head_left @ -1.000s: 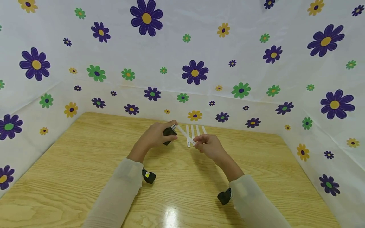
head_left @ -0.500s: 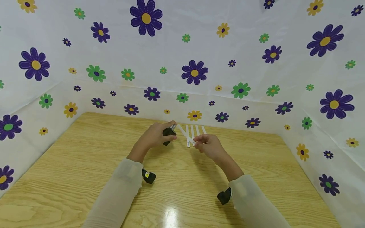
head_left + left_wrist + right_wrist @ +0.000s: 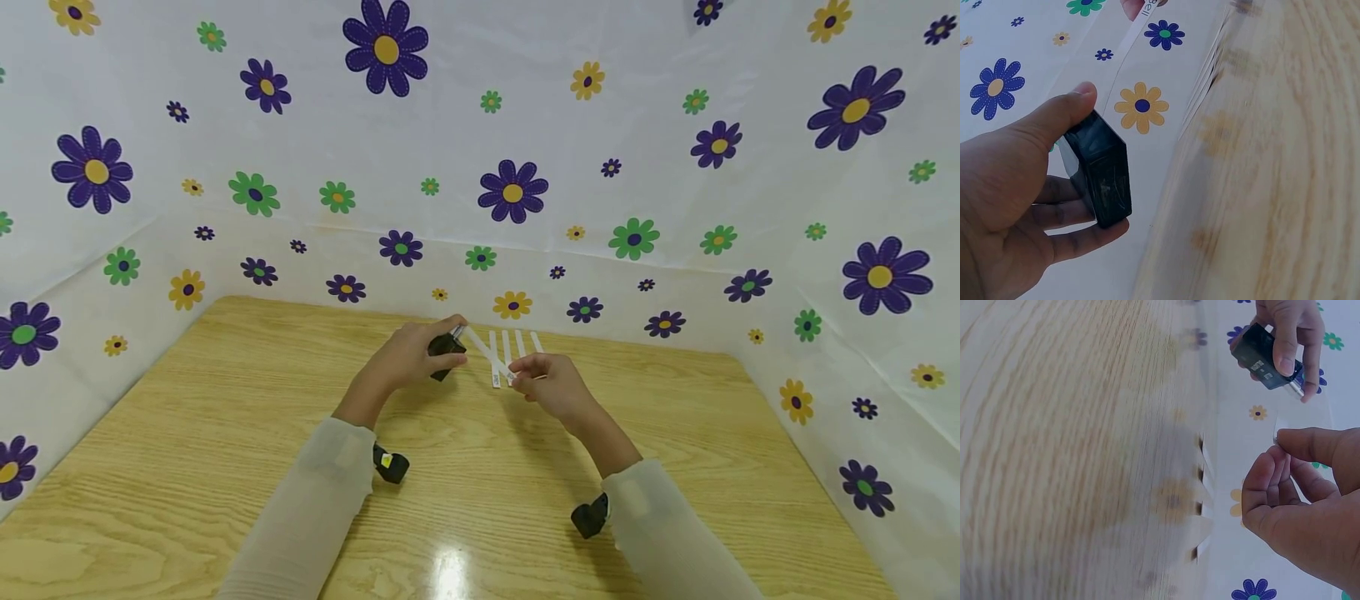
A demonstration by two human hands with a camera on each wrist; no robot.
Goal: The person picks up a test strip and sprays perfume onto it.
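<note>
My left hand (image 3: 401, 357) grips a dark perfume bottle (image 3: 1109, 172) with fingers and thumb around its sides. A silver spray nozzle (image 3: 1296, 386) shows at its top, with the index fingertip at it. In my right hand (image 3: 553, 385), thumb and fingers pinch a white paper test strip (image 3: 483, 346) by its printed end. The strip slants up and left, its far end close to the nozzle. Letters reading "Bell" show on it in the left wrist view. Several more white strips (image 3: 519, 340) lie side by side on the table behind the right hand, partly hidden by it.
The wooden table (image 3: 480, 467) runs back to a white flowered cloth (image 3: 420, 167) that rises behind and on both sides. Small black cameras (image 3: 591, 517) are strapped at both wrists. A light reflection sits near the table's front.
</note>
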